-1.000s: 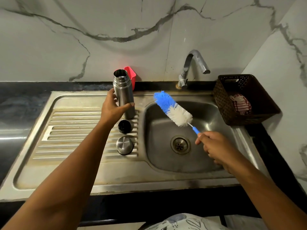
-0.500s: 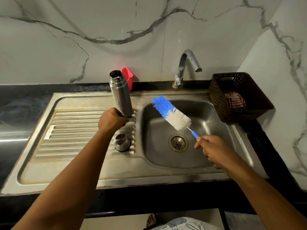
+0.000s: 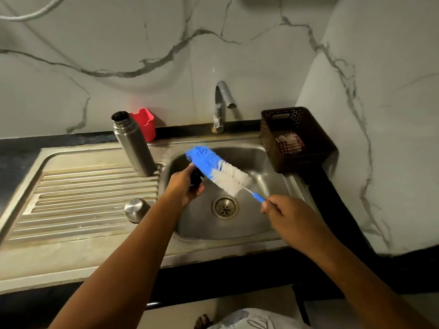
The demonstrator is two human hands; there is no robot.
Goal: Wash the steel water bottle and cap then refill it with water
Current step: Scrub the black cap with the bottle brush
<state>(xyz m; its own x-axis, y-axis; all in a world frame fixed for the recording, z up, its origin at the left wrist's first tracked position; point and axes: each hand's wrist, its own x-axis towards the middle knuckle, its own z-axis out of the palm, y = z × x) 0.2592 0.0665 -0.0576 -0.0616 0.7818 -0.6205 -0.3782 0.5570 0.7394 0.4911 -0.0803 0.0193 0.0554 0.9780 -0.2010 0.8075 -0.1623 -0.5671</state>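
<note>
The open steel bottle point(image 3: 133, 144) stands upright on the drainboard next to the basin, untouched. My left hand point(image 3: 184, 186) holds a small black stopper point(image 3: 196, 178) over the sink basin point(image 3: 259, 160). My right hand point(image 3: 288, 216) grips the blue handle of a blue-and-white bottle brush point(image 3: 219, 170), whose bristles lie against the stopper. The steel outer cap point(image 3: 135, 209) rests dome-up on the drainboard point(image 3: 83, 198), left of my left forearm.
A tap point(image 3: 222, 103) arches over the basin's back edge. A red plastic holder point(image 3: 144, 124) stands behind the bottle. At the right, a dark brown perforated basket point(image 3: 297, 141) holds a checked cloth. The drain point(image 3: 225, 207) sits mid-basin. A marble wall closes the right side.
My left hand let go of the bottle, picked the black stopper off the drainboard and carried it right over the basin. The brush moved left onto it.
</note>
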